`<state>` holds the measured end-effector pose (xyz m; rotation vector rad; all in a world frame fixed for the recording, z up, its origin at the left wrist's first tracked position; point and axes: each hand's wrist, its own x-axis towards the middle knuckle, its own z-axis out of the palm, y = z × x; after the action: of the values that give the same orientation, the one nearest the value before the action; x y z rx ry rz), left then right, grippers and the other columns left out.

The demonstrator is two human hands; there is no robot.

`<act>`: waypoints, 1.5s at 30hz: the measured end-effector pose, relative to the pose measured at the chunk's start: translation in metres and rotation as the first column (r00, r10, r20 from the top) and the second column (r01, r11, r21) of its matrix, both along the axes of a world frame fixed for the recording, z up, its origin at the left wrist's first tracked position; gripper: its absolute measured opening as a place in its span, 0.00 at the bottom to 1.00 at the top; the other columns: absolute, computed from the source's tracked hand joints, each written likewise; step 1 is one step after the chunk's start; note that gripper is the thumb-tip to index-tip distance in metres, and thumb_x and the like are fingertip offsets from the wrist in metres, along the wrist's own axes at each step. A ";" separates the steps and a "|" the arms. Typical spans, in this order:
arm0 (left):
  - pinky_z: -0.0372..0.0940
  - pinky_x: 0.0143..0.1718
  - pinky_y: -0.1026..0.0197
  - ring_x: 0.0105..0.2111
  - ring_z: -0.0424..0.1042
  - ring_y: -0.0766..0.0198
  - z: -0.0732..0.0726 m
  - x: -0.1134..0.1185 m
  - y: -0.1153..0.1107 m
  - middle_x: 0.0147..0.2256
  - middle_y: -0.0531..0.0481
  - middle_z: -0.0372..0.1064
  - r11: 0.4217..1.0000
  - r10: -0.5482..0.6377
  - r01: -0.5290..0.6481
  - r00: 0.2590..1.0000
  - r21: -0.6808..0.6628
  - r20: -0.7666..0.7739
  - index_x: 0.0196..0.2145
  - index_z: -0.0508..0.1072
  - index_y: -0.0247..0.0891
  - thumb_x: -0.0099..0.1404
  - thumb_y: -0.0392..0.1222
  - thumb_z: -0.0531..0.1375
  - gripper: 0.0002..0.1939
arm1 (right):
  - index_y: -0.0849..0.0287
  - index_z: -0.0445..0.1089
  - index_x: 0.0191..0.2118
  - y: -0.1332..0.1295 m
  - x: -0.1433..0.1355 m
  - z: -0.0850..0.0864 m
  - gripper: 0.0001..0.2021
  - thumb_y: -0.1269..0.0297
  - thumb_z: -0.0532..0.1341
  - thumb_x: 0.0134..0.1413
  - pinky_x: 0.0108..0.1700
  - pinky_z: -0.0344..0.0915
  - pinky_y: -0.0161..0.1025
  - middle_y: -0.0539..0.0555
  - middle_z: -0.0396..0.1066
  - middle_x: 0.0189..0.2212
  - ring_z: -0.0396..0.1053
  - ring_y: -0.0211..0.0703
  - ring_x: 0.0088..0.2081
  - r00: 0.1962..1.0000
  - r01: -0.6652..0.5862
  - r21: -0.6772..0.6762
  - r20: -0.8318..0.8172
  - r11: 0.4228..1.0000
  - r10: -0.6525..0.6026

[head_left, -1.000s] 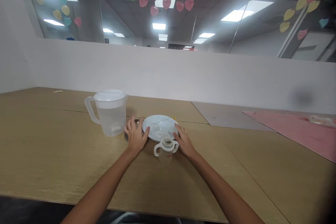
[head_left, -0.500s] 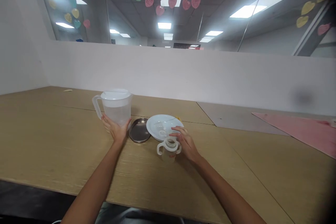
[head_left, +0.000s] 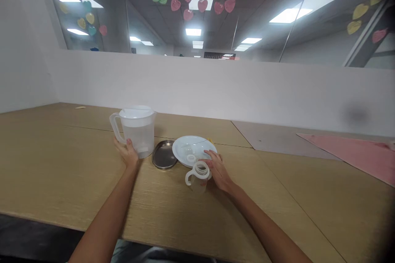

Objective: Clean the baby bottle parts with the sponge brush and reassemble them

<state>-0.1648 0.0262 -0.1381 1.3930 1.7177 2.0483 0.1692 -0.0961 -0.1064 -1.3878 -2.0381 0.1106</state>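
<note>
A translucent lidded pitcher (head_left: 138, 133) stands upright on the table, its handle toward the left. My left hand (head_left: 126, 153) is at the pitcher's lower left, below the handle, thumb up and fingers partly hidden behind it; whether it grips is unclear. A small clear bottle with a white two-handled collar (head_left: 199, 176) has its mouth uncovered. My right hand (head_left: 217, 170) is at the bottle's right side, its fingers spread beside the collar and over the edge of a white bowl (head_left: 179, 152). Inside the bowl lie a clear, white-rimmed piece and a thin straw-like piece.
A dark metal tray (head_left: 164, 155) lies between pitcher and bowl. Something small and yellow shows behind the bowl. A pink sheet (head_left: 348, 152) rests on a grey surface (head_left: 274, 137) at the right. A white wall (head_left: 185, 86) bounds the table (head_left: 166, 213) behind.
My left hand has slid left from the pitcher's front to its handle side. My right hand has shifted slightly, and the bottle's collar has turned a little.
</note>
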 end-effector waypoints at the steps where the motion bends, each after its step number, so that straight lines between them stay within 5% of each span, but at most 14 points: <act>1: 0.41 0.63 0.49 0.64 0.41 0.52 -0.001 0.000 0.002 0.63 0.33 0.39 1.000 0.002 -0.003 1.000 0.024 0.021 0.63 0.36 0.35 0.67 0.56 0.46 0.36 | 0.50 0.71 0.47 -0.001 0.000 0.000 0.29 0.51 0.35 0.64 0.60 0.40 0.63 0.55 0.58 0.58 0.47 0.53 0.62 1.000 0.011 -0.009 -0.003 1.000 -0.011; 3: 0.44 0.62 0.51 0.62 0.46 0.52 -0.001 0.002 0.005 0.62 0.37 0.44 0.999 -0.013 0.011 0.999 0.052 0.040 0.62 0.45 0.38 0.62 0.58 0.53 0.37 | 0.50 0.72 0.46 -0.001 0.000 0.001 0.29 0.51 0.35 0.64 0.60 0.41 0.62 0.55 0.58 0.57 0.47 0.53 0.61 1.000 0.025 -0.004 -0.014 1.000 -0.025; 7: 0.49 0.61 0.50 0.60 0.52 0.51 -0.002 0.007 0.010 0.61 0.38 0.47 0.994 -0.106 0.108 0.992 -0.021 0.063 0.63 0.41 0.40 0.46 0.57 0.67 0.55 | 0.51 0.74 0.42 -0.002 0.000 0.001 0.29 0.50 0.37 0.63 0.59 0.43 0.59 0.55 0.61 0.55 0.51 0.52 0.59 0.997 0.053 0.037 -0.058 0.998 -0.050; 16: 0.58 0.54 0.41 0.54 0.60 0.42 0.009 0.008 -0.003 0.56 0.33 0.57 0.955 -0.049 0.046 0.999 -0.292 -0.003 0.62 0.45 0.36 0.43 0.61 0.67 0.56 | 0.53 0.74 0.40 -0.001 0.001 -0.001 0.27 0.51 0.38 0.64 0.57 0.48 0.59 0.56 0.64 0.51 0.56 0.51 0.55 0.995 0.051 0.127 -0.087 0.991 -0.040; 24: 0.48 0.59 0.41 0.60 0.48 0.41 0.023 0.012 -0.013 0.58 0.27 0.48 0.985 0.125 -0.069 0.914 0.157 -0.385 0.61 0.45 0.28 0.47 0.59 0.66 0.55 | 0.54 0.74 0.37 -0.004 0.000 0.002 0.25 0.51 0.41 0.64 0.56 0.52 0.57 0.56 0.66 0.49 0.59 0.51 0.53 0.994 0.029 0.217 -0.107 0.976 -0.005; 32: 0.44 0.59 0.36 0.61 0.44 0.36 0.028 0.015 -0.015 0.59 0.23 0.46 0.938 0.227 0.022 0.717 0.347 -0.659 0.61 0.49 0.24 0.52 0.60 0.62 0.50 | 0.58 0.58 0.55 -0.014 -0.005 0.011 0.25 0.50 0.54 0.55 0.57 0.51 0.59 0.58 0.71 0.42 0.68 0.50 0.44 0.960 -0.277 0.463 0.095 0.842 0.263; 39: 0.43 0.59 0.36 0.62 0.43 0.38 0.025 0.020 -0.014 0.61 0.24 0.44 0.918 0.228 0.119 0.624 0.379 -0.747 0.61 0.51 0.26 0.54 0.58 0.61 0.46 | 0.58 0.56 0.55 -0.015 -0.011 0.009 0.30 0.54 0.62 0.48 0.54 0.56 0.58 0.57 0.72 0.38 0.69 0.47 0.36 0.965 -0.253 0.576 0.206 0.778 0.162; 45: 0.50 0.59 0.44 0.60 0.50 0.40 0.026 0.022 -0.020 0.60 0.27 0.49 0.955 0.074 0.142 0.733 0.259 -0.676 0.62 0.48 0.26 0.47 0.63 0.64 0.55 | 0.59 0.59 0.54 -0.014 -0.010 0.009 0.29 0.51 0.61 0.48 0.52 0.57 0.58 0.57 0.73 0.35 0.70 0.47 0.33 0.963 -0.242 0.601 0.242 0.762 0.116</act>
<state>-0.1426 0.0059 -0.1118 2.5098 1.5855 1.9540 0.1593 -0.1102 -0.0978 -0.7954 -2.0792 -0.6005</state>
